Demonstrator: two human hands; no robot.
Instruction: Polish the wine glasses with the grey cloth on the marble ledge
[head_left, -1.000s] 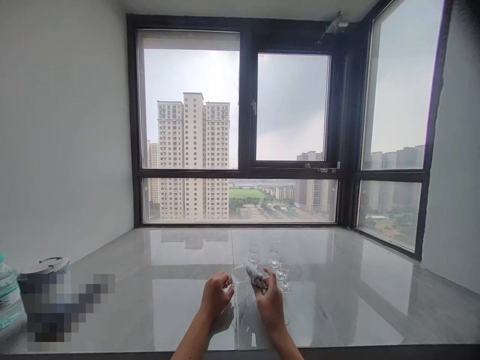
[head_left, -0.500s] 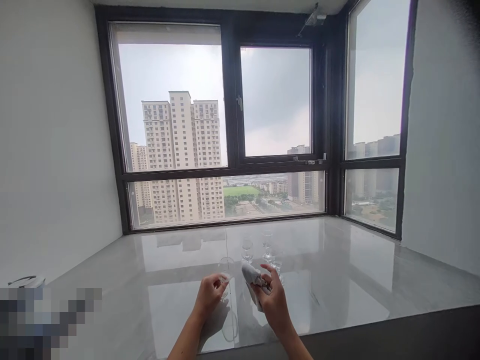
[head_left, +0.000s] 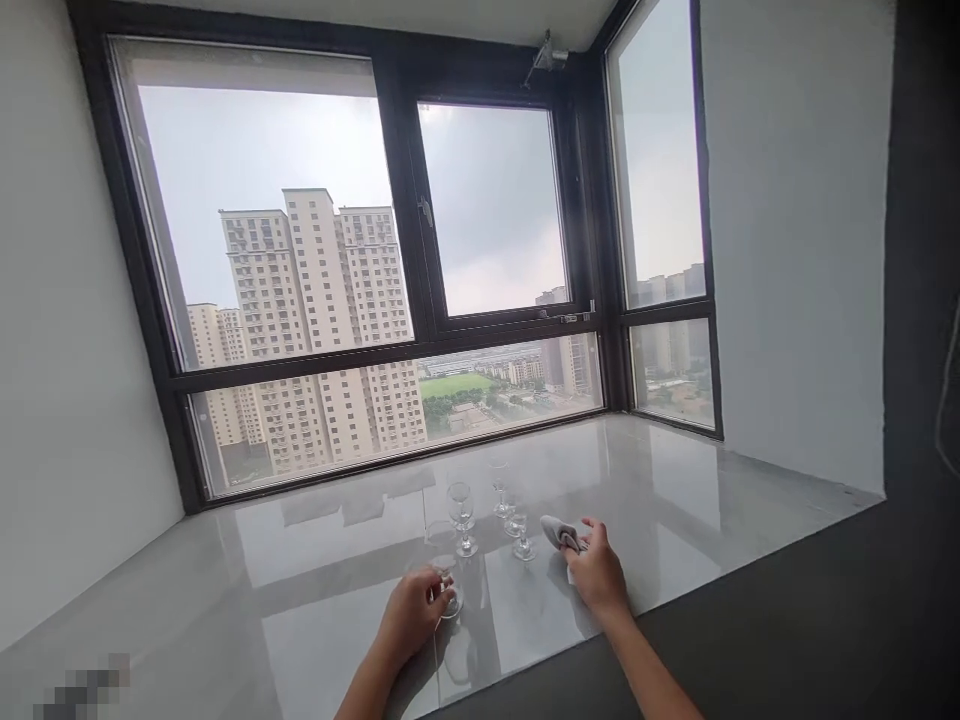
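Note:
My left hand (head_left: 409, 615) is closed around the stem of a clear stemmed glass (head_left: 452, 603), which is upright with its foot low over the glossy sill; whether it touches is hard to tell. Part of its stem is hidden behind my fingers. To the right, my right hand (head_left: 600, 577) grips a bunched grey cloth (head_left: 559, 532), held up off the surface and apart from the glasses. Beyond my hands stand more clear glasses: one stemmed glass (head_left: 461, 507), another nearer the right hand (head_left: 523, 540), and a faint one (head_left: 501, 497) behind.
The shiny grey tiled sill (head_left: 330, 600) reflects the window. Its front edge runs slantwise below my hands. A dark-framed window (head_left: 420, 350) closes off the back, with a white wall (head_left: 787, 300) on the right and another wall (head_left: 67, 400) on the left.
My right hand with the cloth has moved right, away from the glass in my left hand. That glass is lower, near the sill. The view has turned and tilted.

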